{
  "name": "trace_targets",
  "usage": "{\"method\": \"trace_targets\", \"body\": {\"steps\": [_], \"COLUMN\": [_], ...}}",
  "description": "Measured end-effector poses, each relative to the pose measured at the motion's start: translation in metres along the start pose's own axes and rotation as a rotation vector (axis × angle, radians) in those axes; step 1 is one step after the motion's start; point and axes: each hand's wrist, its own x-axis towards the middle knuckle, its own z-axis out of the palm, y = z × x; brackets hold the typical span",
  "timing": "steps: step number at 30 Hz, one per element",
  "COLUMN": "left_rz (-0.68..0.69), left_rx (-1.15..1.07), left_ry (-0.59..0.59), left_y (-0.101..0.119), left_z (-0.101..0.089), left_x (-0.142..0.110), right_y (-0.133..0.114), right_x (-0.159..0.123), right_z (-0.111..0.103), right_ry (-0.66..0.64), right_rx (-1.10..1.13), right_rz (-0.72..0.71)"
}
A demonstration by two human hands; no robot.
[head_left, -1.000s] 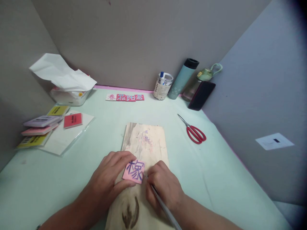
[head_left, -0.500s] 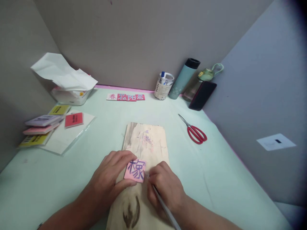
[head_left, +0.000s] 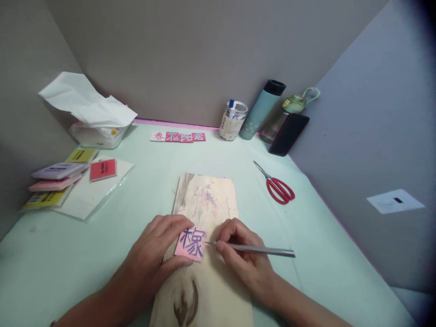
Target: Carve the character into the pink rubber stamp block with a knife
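Observation:
A pink square block, marked with a purple Chinese character, lies on a wooden board. My left hand grips it from the left, index finger along its upper edge and thumb along its lower edge. In my right hand is a slim silver craft knife, pinched near its front end. The tip reaches the block's right edge, and the handle points right, nearly level. Whether the tip cuts into the block I cannot tell. Purple and pink crumbs are scattered on the board's upper part.
Red-handled scissors lie right of the board. Behind stand a clear can, a teal flask, a green-lidded bottle and a leaning phone. Lettered tiles line the back. Wrapped blocks and a tissue box sit left.
My right hand has turned and shifted slightly right and up. The craft knife's handle has swung from pointing down-right to nearly level. My left hand still holds the block in about the same spot.

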Motion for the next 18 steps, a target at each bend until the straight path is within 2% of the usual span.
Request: {"method": "trace_targets", "body": {"steps": [18], "left_rz": [-0.014], "left_rx": [-0.001], "left_ry": [0.002], "left_y": [0.0007], "left_z": [-0.0005], "left_x": [0.0006], "right_y": [0.0003], "right_x": [0.0048], "right_z": [-0.0011], "right_ry": [-0.072], "right_rx": [0.046], "right_rz": [0.014]}}
